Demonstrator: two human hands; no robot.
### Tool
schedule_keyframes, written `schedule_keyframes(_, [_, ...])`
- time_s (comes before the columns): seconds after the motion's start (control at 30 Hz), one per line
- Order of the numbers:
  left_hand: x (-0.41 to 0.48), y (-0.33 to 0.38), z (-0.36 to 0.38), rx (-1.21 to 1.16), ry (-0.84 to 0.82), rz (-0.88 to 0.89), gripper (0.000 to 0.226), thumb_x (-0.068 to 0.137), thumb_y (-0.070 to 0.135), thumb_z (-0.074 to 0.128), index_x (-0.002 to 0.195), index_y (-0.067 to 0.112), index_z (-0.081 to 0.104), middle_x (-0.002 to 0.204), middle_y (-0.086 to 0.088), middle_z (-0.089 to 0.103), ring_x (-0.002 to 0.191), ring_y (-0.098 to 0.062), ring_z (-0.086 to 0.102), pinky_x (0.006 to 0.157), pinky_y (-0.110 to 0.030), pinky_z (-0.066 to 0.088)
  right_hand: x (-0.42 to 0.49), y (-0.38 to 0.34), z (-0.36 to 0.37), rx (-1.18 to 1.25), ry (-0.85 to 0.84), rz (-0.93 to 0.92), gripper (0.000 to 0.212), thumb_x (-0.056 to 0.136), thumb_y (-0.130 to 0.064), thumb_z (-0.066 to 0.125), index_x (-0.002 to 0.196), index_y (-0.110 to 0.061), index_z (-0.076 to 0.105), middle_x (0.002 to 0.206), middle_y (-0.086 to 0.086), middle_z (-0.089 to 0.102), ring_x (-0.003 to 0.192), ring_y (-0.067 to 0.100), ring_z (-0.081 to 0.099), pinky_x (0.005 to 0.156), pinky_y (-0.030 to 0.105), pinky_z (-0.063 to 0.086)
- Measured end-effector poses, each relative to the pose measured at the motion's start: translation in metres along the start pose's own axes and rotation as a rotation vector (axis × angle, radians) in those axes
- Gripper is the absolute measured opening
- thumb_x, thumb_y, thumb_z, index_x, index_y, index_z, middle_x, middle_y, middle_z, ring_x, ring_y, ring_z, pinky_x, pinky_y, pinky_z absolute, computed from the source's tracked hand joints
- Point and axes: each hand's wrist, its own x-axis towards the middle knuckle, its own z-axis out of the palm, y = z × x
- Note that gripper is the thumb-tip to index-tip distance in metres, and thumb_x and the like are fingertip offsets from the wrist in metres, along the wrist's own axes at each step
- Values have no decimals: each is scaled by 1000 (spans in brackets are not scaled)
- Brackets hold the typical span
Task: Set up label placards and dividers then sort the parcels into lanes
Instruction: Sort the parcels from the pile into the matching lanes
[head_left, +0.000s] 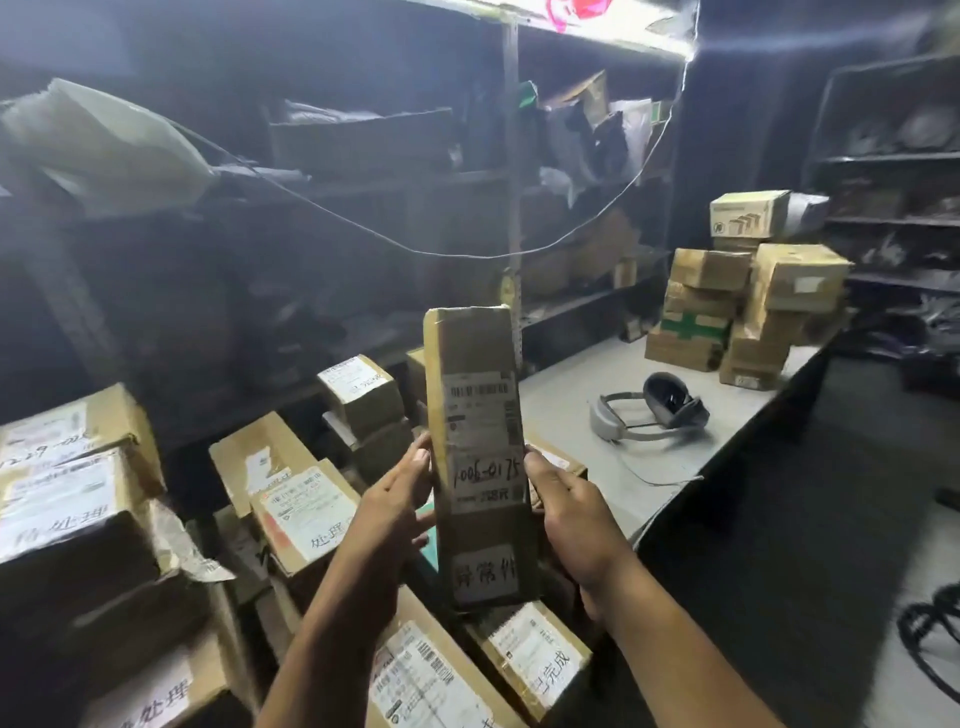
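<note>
A long narrow cardboard parcel (478, 415) stands upright in front of me, held between both hands. It carries a shipping label, a handwritten number and a white slip with handwritten characters near its bottom. My left hand (395, 499) grips its left edge and my right hand (566, 514) grips its right edge. Below and to the left lie several brown parcels, among them one with a large white label (306, 514) and one by my right forearm (535, 654) bearing a handwritten white slip.
A grey table (582, 395) runs to the right and carries a headset (649, 410) and a stack of boxes (748, 306) at its far end. Dark shelving (514, 171) full of goods stands behind. A large box (67, 499) sits at the left. A cable sags across.
</note>
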Motion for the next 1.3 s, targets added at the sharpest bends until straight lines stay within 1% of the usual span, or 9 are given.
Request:
schedule_keyframes(0.13, [52,11,19,-46,23,-48,33,104,49,40,130,47,61,126,11,68,114,-25,63,87,-39,45,46,-6,-12,-13,-1,-33,32,110,-30,38,108,-24,70,93,-16,76,79,-16,66,62,4,49])
schedule_keyframes(0.27, [86,15,36,-53,36,-68,34,104,44,42,135,44,57,129,9,67,110,-22,64,100,-46,43,89,-8,-20,-24,10,-18,37,110,-35,37,116,-24,71,99,-9,78,86,-4,72,70,19,57])
schedule_keyframes(0.37, [100,12,44,-53,55,-93,38,104,41,45,142,43,51,130,6,65,116,-24,62,93,-44,43,117,-4,-26,-17,27,24,38,109,-35,38,111,-20,73,97,-2,79,83,5,75,66,26,62])
schedule_keyframes(0.5, [126,-1,54,-83,144,-158,43,102,37,51,146,33,48,103,10,68,97,-17,65,99,-48,47,151,12,-36,7,2,84,37,108,-36,43,108,-20,77,101,4,79,93,22,76,88,50,61])
schedule_keyframes(0.73, [114,-19,88,-49,323,-247,29,103,40,48,130,37,58,113,6,71,89,-23,71,83,-40,49,191,33,-68,-49,-221,122,31,107,-27,47,103,-25,78,98,0,79,86,15,76,66,32,60])
schedule_keyframes(0.87, [107,-29,112,-53,433,-284,18,105,37,47,104,40,64,93,15,73,92,-23,70,80,-38,52,201,46,-88,-82,-306,158,31,106,-28,48,101,-30,79,98,-6,79,92,16,75,80,40,62])
schedule_keyframes(1.0, [103,-42,139,-45,475,-359,24,104,33,46,111,31,69,99,13,75,88,-19,69,64,-28,45,204,66,-111,-133,-361,238,35,104,-30,49,93,-40,81,97,-11,79,94,17,75,88,47,61])
schedule_keyframes(1.2, [114,-61,158,-30,477,-414,24,102,32,51,112,29,72,103,10,76,96,-22,69,66,-29,46,207,85,-133,-182,-348,283,45,104,-21,50,77,-38,81,87,-15,78,91,14,74,91,47,60])
schedule_keyframes(1.3, [119,-63,166,-21,480,-409,24,102,29,52,117,29,70,104,10,76,96,-21,70,64,-28,49,208,90,-141,-185,-327,286,34,103,-24,51,87,-35,80,93,-14,78,95,15,73,93,47,58])
